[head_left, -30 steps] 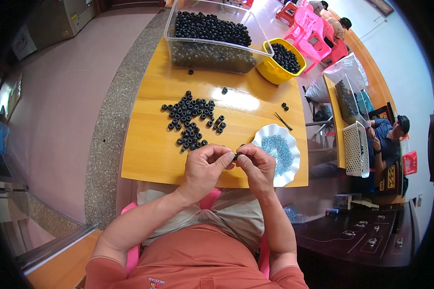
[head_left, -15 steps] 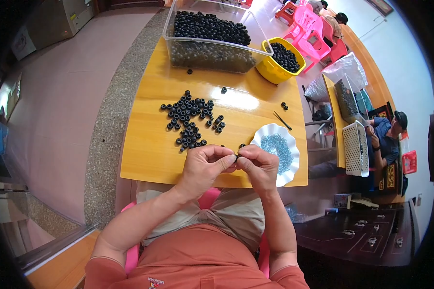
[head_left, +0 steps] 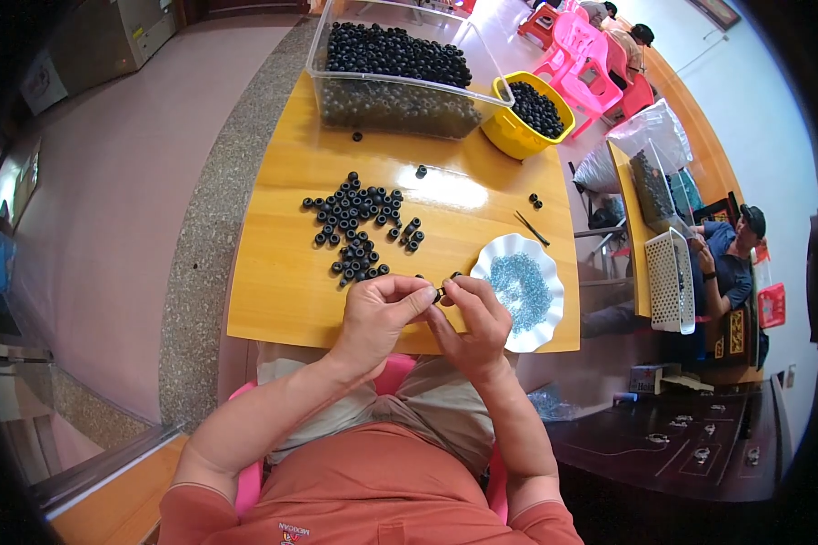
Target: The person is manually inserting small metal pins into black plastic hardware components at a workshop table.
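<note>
Near the table's front edge, my left hand [head_left: 379, 313] pinches a small black hollow round part [head_left: 440, 294] between thumb and fingertips. My right hand [head_left: 474, 320] meets it from the other side, its fingertips closed on the same part. A loose pile of similar black parts [head_left: 354, 218] lies beyond my left hand, most with their round openings showing. Close to my right hand stands a white scalloped plate [head_left: 554, 313] holding many tiny clear bluish pieces [head_left: 520, 289]. Behind the plate lie dark tweezers [head_left: 533, 229].
A large clear bin [head_left: 400, 109] full of black parts stands at the table's far end, beside a yellow basin [head_left: 518, 136] of the same. Single parts lie scattered on the wooden table [head_left: 282, 300]. To the right, a person [head_left: 732, 259] sits by a white basket [head_left: 671, 282].
My right hand has shifted slightly left and turned, its thumb now lower. More of the black part shows between my fingertips. The pile, plate and containers stay put.
</note>
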{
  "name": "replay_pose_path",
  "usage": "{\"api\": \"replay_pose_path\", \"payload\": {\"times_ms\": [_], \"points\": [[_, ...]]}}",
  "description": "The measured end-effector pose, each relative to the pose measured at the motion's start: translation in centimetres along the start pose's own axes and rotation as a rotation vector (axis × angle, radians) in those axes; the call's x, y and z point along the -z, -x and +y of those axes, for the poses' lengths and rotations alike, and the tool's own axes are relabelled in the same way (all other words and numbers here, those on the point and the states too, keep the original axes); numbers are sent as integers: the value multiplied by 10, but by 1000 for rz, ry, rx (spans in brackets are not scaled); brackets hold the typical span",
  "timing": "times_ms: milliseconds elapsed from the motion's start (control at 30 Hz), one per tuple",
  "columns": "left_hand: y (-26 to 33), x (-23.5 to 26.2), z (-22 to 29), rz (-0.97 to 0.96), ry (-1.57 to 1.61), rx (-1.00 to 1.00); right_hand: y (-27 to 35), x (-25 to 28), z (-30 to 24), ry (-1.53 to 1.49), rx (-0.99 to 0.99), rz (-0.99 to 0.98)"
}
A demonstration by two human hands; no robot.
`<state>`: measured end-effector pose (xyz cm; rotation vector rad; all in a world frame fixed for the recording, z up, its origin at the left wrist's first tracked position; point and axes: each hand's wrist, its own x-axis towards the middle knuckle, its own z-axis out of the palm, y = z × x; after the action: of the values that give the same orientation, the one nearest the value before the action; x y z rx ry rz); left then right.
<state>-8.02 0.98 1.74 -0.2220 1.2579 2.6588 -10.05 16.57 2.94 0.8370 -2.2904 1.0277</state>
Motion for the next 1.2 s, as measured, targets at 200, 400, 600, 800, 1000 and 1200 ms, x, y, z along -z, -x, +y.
{"api": "replay_pose_path", "payload": {"times_ms": [200,400,600,800,1000,1200], "points": [[3,-2,-5,77,-88,-67,3,-7,0,87,48,24],[7,-7,-6,116,-112,-89,3,-9,3,86,151,48],[5,-4,-10,102,-99,-92,3,-7,4,28,92,0],[4,-6,-6,85,1,-74,-1,-6,2,-77,-22,10],[5,-6,-4,75,33,-29,1,-7,5,-110,-39,26],[4,-4,-4,40,103,42,-1,-5,3,-132,-52,29]]}}
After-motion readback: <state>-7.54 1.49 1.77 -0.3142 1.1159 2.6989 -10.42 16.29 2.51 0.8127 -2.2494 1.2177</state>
